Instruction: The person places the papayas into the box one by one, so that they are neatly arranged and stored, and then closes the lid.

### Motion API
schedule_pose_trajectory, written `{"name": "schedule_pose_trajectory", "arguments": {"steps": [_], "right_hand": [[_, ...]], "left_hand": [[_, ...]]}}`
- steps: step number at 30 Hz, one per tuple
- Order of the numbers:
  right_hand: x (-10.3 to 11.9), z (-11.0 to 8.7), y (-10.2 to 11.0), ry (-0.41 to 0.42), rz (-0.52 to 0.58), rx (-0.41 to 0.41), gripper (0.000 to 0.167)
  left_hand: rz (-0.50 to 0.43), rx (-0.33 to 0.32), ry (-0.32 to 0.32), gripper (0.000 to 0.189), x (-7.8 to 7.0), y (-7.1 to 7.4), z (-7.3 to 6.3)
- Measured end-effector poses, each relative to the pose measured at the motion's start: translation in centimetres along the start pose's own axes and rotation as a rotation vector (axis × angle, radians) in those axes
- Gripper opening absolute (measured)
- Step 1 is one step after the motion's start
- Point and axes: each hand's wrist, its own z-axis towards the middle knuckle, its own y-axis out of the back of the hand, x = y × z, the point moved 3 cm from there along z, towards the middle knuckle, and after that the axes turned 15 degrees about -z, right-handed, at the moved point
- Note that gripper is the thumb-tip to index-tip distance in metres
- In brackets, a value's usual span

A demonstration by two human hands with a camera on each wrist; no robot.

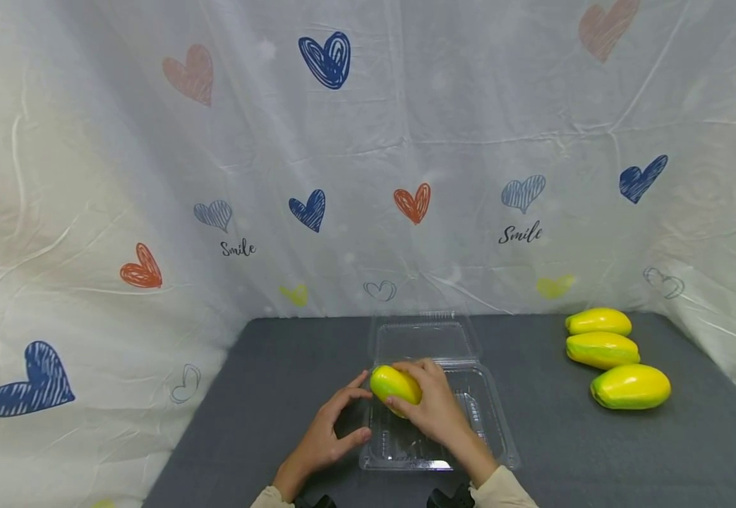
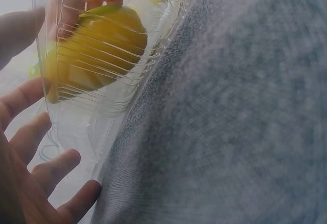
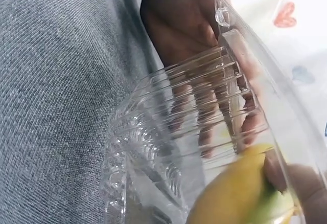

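Observation:
My right hand [image 1: 436,408] grips a yellow-green papaya [image 1: 390,384] over the left half of a clear plastic clamshell box [image 1: 504,430]. In the right wrist view, the papaya [image 3: 230,193] shows low in the frame behind the ribbed box wall, with a fingertip on it. At the box's left side is my left hand [image 1: 324,436], fingers spread and thumb apart. The left wrist view has those fingers [image 2: 59,165] along the rim, the papaya [image 2: 104,45] seen through the clear wall. The box's lid [image 1: 425,342] lies folded back, away from me.
Three more papayas [image 1: 631,386] lie in a row at the right of the dark grey table [image 1: 552,451]. A white curtain [image 1: 355,162] printed with hearts hangs behind the table and along both sides.

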Motion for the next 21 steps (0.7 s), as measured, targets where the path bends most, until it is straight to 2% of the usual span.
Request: {"name": "schedule_pose_trajectory", "arguments": {"steps": [11,21], "right_hand": [[-0.20,0.13,-0.13,0.016,-0.005,0.039,0.053],[-0.30,0.08,0.03,0.011,0.015,0.105,0.063]], "left_hand": [[-0.009,-0.001,0.001,0.046,-0.26,0.09,-0.07],[-0.003,0.004,0.009,0.046,-0.16,0.10,-0.01]]}}
